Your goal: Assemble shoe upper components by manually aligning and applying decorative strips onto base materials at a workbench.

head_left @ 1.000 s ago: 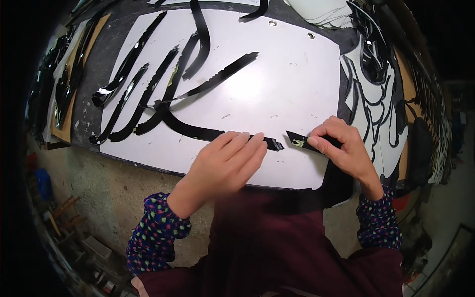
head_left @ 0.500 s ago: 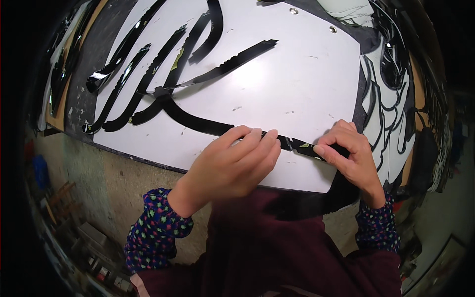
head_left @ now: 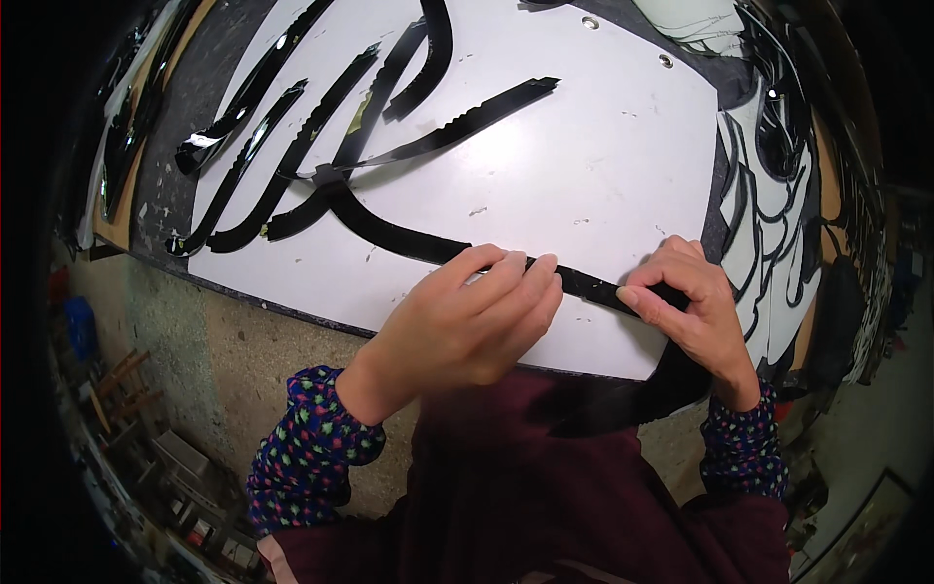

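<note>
Both my hands are on a long, flat black strip that curves across a white board. My left hand has its fingers bent over the strip near the middle, the tips pressed down on it. Farther right, my right hand pinches the strip between thumb and bent forefinger. The short stretch between the hands is pulled fairly straight. Past my right hand, a broad dark length hangs over the near edge of the board, blurred, apparently the same strip. My left fingertips partly hide what they grip.
The white board has metal eyelets at its far edge. Several other black strips with ragged edges lie on its left part. White pieces with black outlines lie at the right. Glossy black strips lie at the far left.
The strip between my hands has turned; its shiny, greenish-marked patch no longer shows and it looks plain black. My hands have barely moved. The board has shifted slightly right in view.
</note>
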{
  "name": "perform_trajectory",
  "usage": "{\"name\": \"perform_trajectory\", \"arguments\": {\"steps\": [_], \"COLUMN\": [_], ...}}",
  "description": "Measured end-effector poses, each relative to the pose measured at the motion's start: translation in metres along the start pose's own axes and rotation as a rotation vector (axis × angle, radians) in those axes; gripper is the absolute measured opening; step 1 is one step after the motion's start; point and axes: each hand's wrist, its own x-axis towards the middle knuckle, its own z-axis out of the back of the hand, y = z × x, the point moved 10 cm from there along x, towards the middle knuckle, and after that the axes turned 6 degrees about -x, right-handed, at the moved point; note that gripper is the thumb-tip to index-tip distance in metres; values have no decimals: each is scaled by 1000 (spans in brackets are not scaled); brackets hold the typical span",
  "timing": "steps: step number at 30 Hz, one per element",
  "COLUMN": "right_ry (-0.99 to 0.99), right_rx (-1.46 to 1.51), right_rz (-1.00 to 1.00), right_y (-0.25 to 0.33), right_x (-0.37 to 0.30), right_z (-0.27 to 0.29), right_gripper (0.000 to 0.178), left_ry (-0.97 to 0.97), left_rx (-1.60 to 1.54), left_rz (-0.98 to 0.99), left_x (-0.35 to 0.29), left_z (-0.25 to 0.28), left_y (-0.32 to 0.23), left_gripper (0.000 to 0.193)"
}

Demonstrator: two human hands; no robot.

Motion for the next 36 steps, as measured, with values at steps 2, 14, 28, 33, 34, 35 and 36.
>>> {"name": "perform_trajectory", "arguments": {"steps": [2,14,28,33,34,35,36], "right_ry": [-2,1,5,-4,-3,-1,-1], "right_rx": [-30,-38,-35,-50,-53,-56,-56], "right_rz": [12,22,46,43,42,41,41], "right_y": [2,2,3,4,4,4,4], "right_x": [0,2,2,2,2,3,3], "right_z": [0,0,-2,-1,-1,-1,-1], "right_gripper": [11,10,9,10,10,10,10], "left_ry": [0,-8,16,16,21,22,22], "left_rx": [-1,-29,-49,-44,-43,-43,-45], "left_rz": [0,6,18,16,16,16,19], "left_x": [0,1,1,1,1,1,1], "left_z": [0,0,-1,-1,-1,-1,-1], "left_y": [0,1,2,3,3,3,3], "left_gripper": [24,24,24,25,25,25,25]}}
